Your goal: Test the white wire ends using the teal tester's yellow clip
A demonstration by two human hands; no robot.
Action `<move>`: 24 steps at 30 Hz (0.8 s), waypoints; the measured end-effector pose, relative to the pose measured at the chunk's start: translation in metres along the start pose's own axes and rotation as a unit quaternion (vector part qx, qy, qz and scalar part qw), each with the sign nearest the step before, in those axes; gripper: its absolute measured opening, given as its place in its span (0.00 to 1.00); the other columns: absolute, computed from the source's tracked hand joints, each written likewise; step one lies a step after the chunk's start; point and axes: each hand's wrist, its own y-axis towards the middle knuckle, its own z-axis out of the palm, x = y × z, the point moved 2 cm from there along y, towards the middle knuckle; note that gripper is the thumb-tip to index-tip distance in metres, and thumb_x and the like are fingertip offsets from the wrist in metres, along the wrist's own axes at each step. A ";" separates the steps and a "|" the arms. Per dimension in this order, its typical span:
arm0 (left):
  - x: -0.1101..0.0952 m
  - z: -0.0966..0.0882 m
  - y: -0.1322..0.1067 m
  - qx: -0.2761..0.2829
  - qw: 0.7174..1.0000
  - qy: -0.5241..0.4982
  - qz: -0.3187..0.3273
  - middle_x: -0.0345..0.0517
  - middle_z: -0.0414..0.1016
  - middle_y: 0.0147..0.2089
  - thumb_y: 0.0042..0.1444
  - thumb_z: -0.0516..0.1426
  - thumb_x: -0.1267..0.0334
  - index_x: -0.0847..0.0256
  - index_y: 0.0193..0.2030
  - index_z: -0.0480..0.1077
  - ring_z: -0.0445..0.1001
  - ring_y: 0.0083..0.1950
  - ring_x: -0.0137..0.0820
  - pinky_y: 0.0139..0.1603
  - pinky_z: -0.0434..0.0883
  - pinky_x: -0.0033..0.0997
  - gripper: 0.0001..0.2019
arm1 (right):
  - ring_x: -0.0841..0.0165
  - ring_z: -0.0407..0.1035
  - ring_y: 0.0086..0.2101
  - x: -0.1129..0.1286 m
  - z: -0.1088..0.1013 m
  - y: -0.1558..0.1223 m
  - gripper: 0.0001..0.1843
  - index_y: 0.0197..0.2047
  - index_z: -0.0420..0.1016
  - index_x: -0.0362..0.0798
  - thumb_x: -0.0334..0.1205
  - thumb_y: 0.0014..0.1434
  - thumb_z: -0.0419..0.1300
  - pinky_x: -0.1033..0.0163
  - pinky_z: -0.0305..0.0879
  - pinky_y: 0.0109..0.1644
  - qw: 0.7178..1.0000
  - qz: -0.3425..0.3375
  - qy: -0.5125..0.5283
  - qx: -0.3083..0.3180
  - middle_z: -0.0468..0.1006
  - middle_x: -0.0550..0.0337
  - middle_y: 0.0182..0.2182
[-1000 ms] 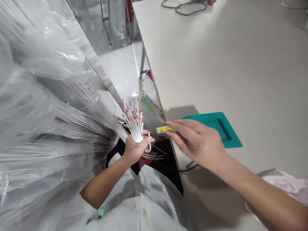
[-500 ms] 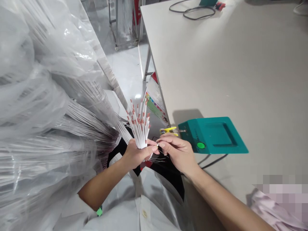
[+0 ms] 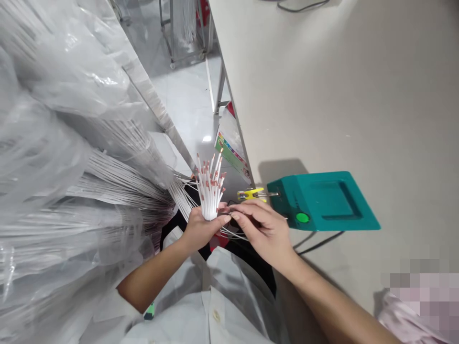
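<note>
Fingers (image 3: 219, 220) of the left hand (image 3: 201, 228) clench an upright bundle of red-tipped wires (image 3: 210, 191) just off the worktop (image 3: 340, 95) edge. The right hand (image 3: 267, 230) pinches one strand (image 3: 227, 213) at its base, seemingly singling it out, which calls for a steady grip.

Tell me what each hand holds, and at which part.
The left hand grips the bundle of white, red-tipped wires around its lower end. The right hand pinches a thin wire beside the left thumb; which part is unclear.

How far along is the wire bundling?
Gathered: a fanned bundle of red-tipped wires in the left hand. In hand: the right hand pinches a thin wire at the bundle's base. Left: many bagged wires lie on the person's left.
</note>
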 end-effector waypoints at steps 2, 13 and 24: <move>-0.001 0.005 0.001 0.014 1.000 -0.001 0.018 0.49 0.77 0.34 0.42 0.63 0.63 0.68 0.45 0.73 0.71 0.29 0.28 0.27 0.69 0.26 0.21 | 0.68 0.72 0.31 -0.001 0.004 0.000 0.04 0.35 0.76 0.50 0.35 0.55 0.60 0.63 0.70 0.33 1.000 0.010 0.001 0.030 0.77 0.58 0.30; -0.007 0.012 0.003 0.085 0.996 0.014 -0.002 0.40 0.70 0.22 0.46 0.62 0.61 0.67 0.42 0.75 0.66 0.22 0.25 0.24 0.67 0.25 0.16 | 0.69 0.70 0.28 -0.007 0.008 -0.002 0.05 0.29 0.73 0.49 0.35 0.55 0.58 0.63 0.68 0.31 0.998 0.058 -0.003 0.002 0.75 0.59 0.26; -0.003 -0.004 0.004 -0.098 0.994 -0.012 0.042 0.45 0.76 0.27 0.50 0.60 0.56 0.65 0.38 0.75 0.65 0.20 0.22 0.23 0.66 0.24 0.14 | 0.67 0.69 0.30 -0.015 0.005 -0.004 0.04 0.32 0.73 0.50 0.37 0.57 0.57 0.60 0.68 0.34 0.994 0.074 0.077 -0.020 0.75 0.58 0.28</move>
